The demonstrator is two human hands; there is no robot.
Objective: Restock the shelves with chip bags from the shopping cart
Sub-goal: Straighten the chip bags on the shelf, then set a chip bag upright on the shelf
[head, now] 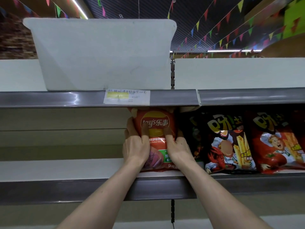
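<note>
Gripping a red Lay's chip bag [155,120] from both sides, the left hand [135,148] wraps its fingers round the bag's left edge with the thumb pressed on the front, and the right hand [179,150] does likewise on the right edge, its fingers hidden behind the bag. The bag stands upright on the shelf [66,169], close to the front edge, at the right end of the left-hand section, and its top reaches up under the upper shelf's grey rail [49,99]. Just beside it, toward the shelf's right end, stand a black chip bag [229,142] and then a red chip bag with a cartoon chef [277,146], both upright and near the front edge. A paper price label [127,96] sits on the upper rail directly above the held bag. On the upper shelf stands a white plastic bin [102,53]. Strings of coloured pennants [219,27] hang under the ceiling.
</note>
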